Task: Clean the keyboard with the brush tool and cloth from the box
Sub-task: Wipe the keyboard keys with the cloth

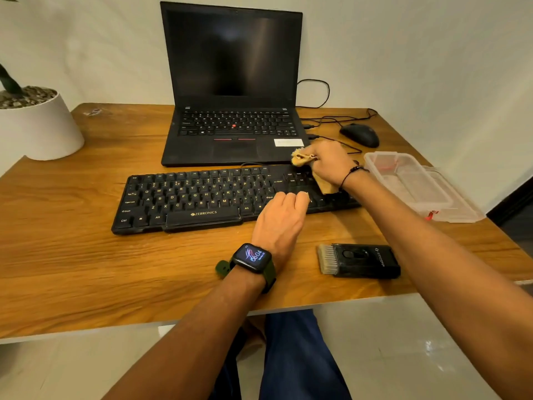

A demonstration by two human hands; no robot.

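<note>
keyboard (202,197) right end: under hands | plant (8,79): cropped left

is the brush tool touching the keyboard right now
Apart. The head view shows the brush tool lying on the table, with a plain strip of bare wood between it and the near edge of the keyboard.

Right hand (328,163) gripping; left hand (281,217) curled, resting.
</note>
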